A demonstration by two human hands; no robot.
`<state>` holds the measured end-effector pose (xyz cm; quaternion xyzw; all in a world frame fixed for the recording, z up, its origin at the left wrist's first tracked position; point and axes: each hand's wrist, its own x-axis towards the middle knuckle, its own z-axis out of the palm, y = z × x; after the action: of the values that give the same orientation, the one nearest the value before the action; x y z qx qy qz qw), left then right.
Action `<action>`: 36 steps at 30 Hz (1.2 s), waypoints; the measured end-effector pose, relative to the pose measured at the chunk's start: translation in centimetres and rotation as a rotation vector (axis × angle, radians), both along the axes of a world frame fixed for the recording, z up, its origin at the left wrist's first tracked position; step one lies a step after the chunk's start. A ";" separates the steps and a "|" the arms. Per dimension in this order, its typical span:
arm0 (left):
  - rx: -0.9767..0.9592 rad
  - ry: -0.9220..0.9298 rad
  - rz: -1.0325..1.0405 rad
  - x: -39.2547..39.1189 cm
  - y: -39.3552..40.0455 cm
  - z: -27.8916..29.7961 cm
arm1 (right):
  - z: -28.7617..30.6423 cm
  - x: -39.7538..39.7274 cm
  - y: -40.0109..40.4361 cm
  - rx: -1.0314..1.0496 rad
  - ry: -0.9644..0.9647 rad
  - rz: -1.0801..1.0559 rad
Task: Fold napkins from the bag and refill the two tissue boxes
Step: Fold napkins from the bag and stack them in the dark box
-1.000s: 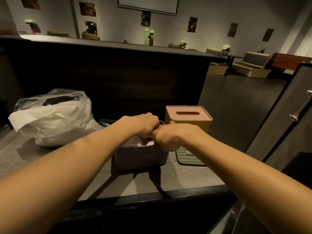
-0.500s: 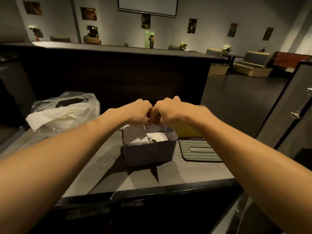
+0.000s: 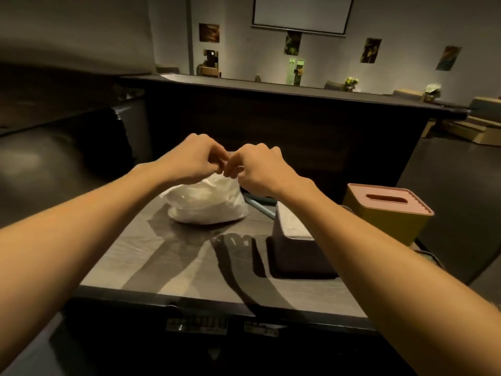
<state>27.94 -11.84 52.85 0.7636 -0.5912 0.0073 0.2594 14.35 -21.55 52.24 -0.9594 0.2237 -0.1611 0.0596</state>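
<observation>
Head view, dim room. Both hands meet at the centre of the frame, above the plastic bag (image 3: 207,206) of napkins, which lies on the grey table (image 3: 151,256) at centre, slightly left. The left hand (image 3: 193,158) and the right hand (image 3: 257,169) have fingers curled inward, their fingertips close together as if pinching something small at the top of the bag; what they pinch, if anything, cannot be told from this view. At centre right stands the open grey box (image 3: 294,240), lid off, with white napkins showing inside it; how full it is cannot be judged, since the right forearm crosses it. At the right edge of the frame stands the yellow box (image 3: 387,215), its pink slotted lid on and no napkin showing in the slot. Judged progress: the grey box is partly refilled at least; whether the yellow box is finished or untouched is unclear. More napkins remain in the bag.
</observation>
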 end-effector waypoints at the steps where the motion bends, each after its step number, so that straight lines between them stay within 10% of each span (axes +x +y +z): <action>1: -0.022 0.004 0.034 1.0 0.5 -0.3 | -0.4 1.0 0.1 0.022 -0.073 -0.007; 12: -0.144 0.240 0.155 5.3 0.9 -10.0 | -7.0 6.1 -0.6 0.245 -0.196 0.038; 29: -0.799 0.146 0.220 4.6 1.0 -16.4 | -7.2 9.8 -1.7 -0.323 -0.186 0.267; 36: -0.745 0.201 0.318 4.6 1.4 -17.0 | -7.0 9.1 -2.0 -0.344 -0.226 0.177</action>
<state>32.56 -10.43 35.84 0.6963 -0.3945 0.1863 0.5700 23.42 -23.57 45.21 -0.9472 0.0995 -0.2974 -0.0666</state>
